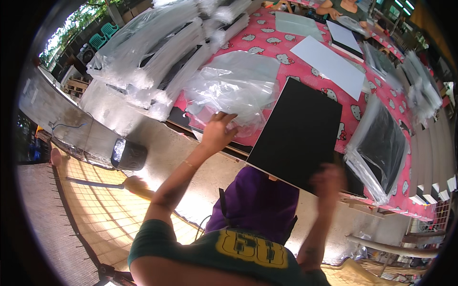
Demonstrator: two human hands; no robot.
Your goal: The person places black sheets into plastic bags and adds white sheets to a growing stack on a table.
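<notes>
A flat black board [300,128] with a pale edge lies slanted in front of me, its near end at the table's front edge. My right hand [329,183], smeared by motion, is at the board's near right corner; whether it grips the board cannot be told. To the left, a crumpled clear plastic bag [234,90] is spread on the table. My left hand [219,133] is at the bag's near edge, fingers apart and curved, with no firm hold visible. More wrapped dark boards [377,148] lie to the right of the black board.
A pink patterned cloth [267,35] covers the table. Large piles of plastic-wrapped sheets [157,52] stand at far left. White boards [329,66] lie beyond the black one. Across the table sits another person [346,12]. A bin [129,153] and a broom [136,187] are on the floor.
</notes>
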